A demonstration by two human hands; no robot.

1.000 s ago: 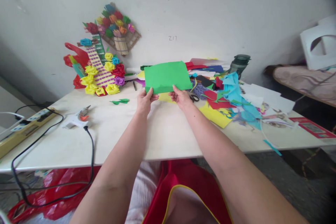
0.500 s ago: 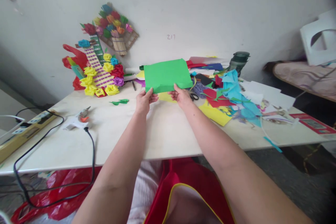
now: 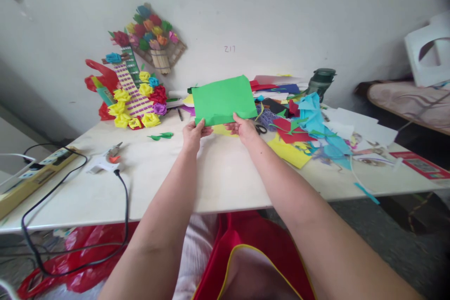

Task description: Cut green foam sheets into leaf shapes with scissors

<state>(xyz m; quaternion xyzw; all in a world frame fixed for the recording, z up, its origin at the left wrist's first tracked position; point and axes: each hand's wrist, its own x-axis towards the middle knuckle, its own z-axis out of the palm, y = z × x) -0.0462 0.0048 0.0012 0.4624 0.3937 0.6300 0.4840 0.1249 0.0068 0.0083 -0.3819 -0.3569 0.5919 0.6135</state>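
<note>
Both hands hold a sheet of green paper [image 3: 224, 97] by its near edge, tilted up above the table. My left hand [image 3: 194, 134] pinches the near left corner, thumb on top and fingers beneath. Toward the right end of the same edge, my right hand [image 3: 244, 129] grips it in the same way. A fold or crease runs along the near edge between the thumbs. Below the sheet, yellow paper [image 3: 225, 130] shows in part. Black-handled scissors [image 3: 260, 129] lie just beyond my right hand, partly covered.
Green paper leaves [image 3: 161, 136], a glue gun [image 3: 102, 163] with pliers [image 3: 115, 152] and a power strip [image 3: 38, 176] are on the left. Paper flowers [image 3: 121, 108] stand behind them. Paper scraps [image 3: 293, 130], purple shreds [image 3: 267, 119] and a dark bottle [image 3: 319, 83] occupy the right.
The far edge of the green paper has risen slightly, so a little more of its face shows. Both hands keep their hold. The view has shifted very slightly.
</note>
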